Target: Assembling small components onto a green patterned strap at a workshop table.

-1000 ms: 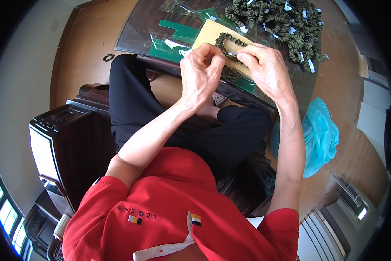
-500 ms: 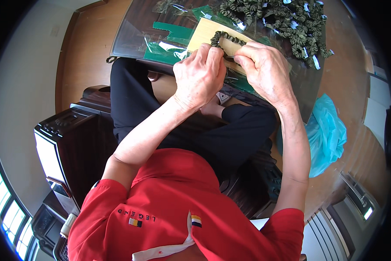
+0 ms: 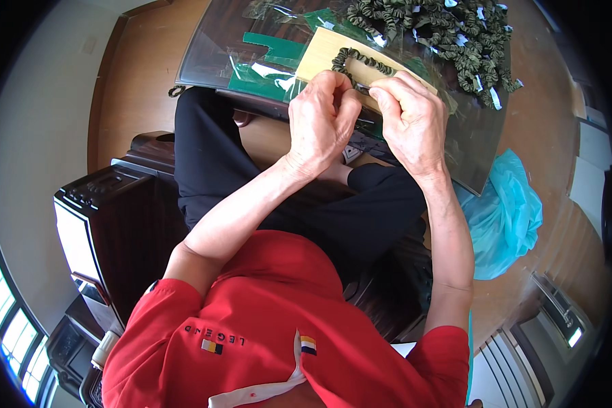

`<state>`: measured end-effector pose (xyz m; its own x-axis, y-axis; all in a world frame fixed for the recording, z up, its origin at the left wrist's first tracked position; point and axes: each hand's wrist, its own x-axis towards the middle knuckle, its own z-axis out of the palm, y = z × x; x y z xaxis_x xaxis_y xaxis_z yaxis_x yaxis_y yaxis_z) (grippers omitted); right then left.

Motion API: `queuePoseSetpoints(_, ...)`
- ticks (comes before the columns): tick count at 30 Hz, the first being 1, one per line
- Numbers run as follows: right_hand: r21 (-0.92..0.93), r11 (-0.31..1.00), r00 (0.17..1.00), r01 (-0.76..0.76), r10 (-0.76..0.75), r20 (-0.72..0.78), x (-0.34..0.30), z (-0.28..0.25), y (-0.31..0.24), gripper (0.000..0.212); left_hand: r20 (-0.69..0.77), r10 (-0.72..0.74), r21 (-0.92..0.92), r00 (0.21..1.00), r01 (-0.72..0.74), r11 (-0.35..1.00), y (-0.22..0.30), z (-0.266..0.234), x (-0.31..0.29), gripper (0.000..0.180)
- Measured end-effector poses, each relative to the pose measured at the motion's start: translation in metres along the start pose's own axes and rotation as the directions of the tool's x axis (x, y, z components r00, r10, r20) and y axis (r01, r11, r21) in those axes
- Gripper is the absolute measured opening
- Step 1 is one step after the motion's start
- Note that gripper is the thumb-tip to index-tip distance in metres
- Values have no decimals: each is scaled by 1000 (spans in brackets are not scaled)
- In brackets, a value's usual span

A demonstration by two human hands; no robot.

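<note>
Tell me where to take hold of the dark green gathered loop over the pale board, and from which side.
Pinch the gathered loop at its far-left bend, probably best from above and the far side: the ruffled band curves exposed there against the pale board, while the left hand and right hand crowd its near side.

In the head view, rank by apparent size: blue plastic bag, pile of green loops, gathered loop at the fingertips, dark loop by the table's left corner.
1. Pile of green loops
2. Blue plastic bag
3. Gathered loop, partly covered
4. Dark loop
</note>
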<state>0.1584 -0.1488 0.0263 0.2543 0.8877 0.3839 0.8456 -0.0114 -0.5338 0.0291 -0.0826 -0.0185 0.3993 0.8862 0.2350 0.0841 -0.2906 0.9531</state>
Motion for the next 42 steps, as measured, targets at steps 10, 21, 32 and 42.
queuePoseSetpoints(10, -92, 996, 998, 16, -22, -57, -6, 10, -3, 8, -20, -13, -55, 1000, 12, 998, -3, 7, -2, 5)
queuePoseSetpoints(21, -228, 974, 993, -20, -7, -116, -11, 11, -2, 9, 298, 301, 414, 906, -407, 814, 23, -35, 28, 7)
queuePoseSetpoints(32, -356, 927, 990, -113, 76, -118, -13, -2, -27, 8, 573, 582, 89, 577, -750, 655, -12, -45, 90, 8)
queuePoseSetpoints(42, -199, 914, 914, -353, 290, -285, -34, 34, -59, 6, 566, 576, -118, 589, -634, 764, -31, -43, 90, 8)
